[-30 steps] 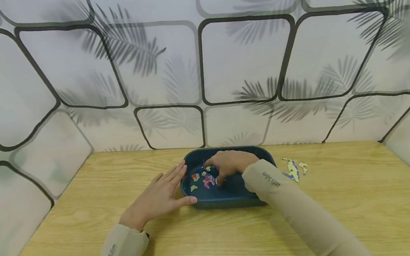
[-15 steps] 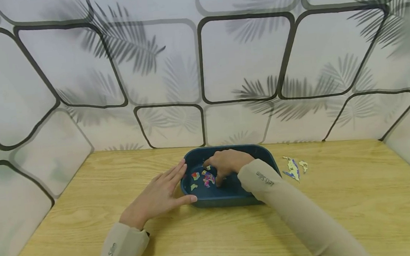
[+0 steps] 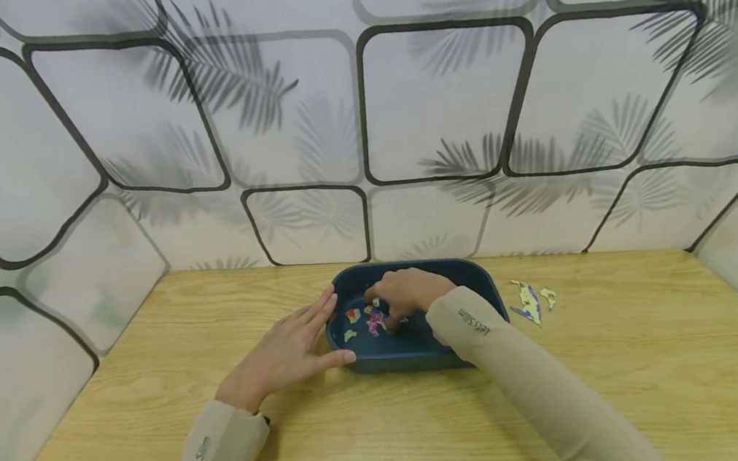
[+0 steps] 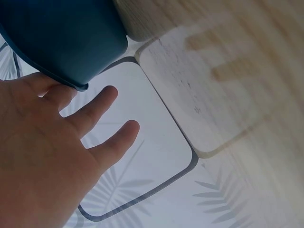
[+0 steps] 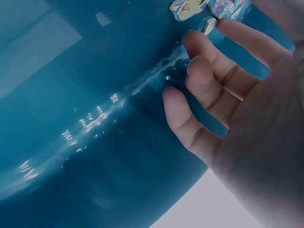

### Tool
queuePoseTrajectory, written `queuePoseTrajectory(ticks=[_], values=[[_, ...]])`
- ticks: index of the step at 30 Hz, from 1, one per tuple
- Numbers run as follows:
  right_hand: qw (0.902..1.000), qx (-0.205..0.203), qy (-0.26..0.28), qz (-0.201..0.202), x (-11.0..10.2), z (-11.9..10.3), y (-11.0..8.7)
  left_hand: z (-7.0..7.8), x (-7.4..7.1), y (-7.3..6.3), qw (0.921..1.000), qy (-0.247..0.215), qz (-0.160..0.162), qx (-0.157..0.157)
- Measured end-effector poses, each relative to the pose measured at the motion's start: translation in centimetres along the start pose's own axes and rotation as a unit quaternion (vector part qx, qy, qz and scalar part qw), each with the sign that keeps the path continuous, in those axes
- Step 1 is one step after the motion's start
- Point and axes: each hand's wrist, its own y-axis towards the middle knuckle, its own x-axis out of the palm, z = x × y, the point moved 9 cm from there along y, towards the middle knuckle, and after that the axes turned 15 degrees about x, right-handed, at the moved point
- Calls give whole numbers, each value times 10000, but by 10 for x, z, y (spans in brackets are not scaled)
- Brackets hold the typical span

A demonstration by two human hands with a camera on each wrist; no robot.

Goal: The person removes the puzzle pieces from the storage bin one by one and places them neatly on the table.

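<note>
A dark blue plastic tub [image 3: 420,360] stands on the wooden table, with several small flat colourful cut-out pieces [image 3: 375,322] on its floor. My left hand [image 3: 287,351] rests on the tub's left end, fingers straight along the rim and thumb at the near corner. In the left wrist view, two fingers [image 4: 97,110] extend past the rim. My right hand [image 3: 410,291] reaches down into the tub, thumb and index finger apart beside the pieces. The right wrist view shows the index fingertip right at a small yellowish piece [image 5: 209,26], other fingers loosely bent; the thumb tip is out of frame there.
Right of the tub, a long yellow-and-blue piece [image 3: 528,304] and a smaller pale piece [image 3: 549,297] lie on the table [image 3: 650,352]. A patterned wall covering [image 3: 424,108] with leaf prints rises behind the table's far edge.
My right thumb has shifted slightly left inside the tub, among the pieces. My left hand keeps its place on the rim.
</note>
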Motion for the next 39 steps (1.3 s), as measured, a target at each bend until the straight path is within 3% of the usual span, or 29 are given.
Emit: queuePoseTrajectory(ticks=[16, 39], values=[[9993, -201, 295, -88, 0, -2, -3, 1, 1, 1, 9999, -22, 20, 125], [9898, -938, 1007, 364, -31, 18, -25, 0, -1, 1, 9999, 35, 57, 91]])
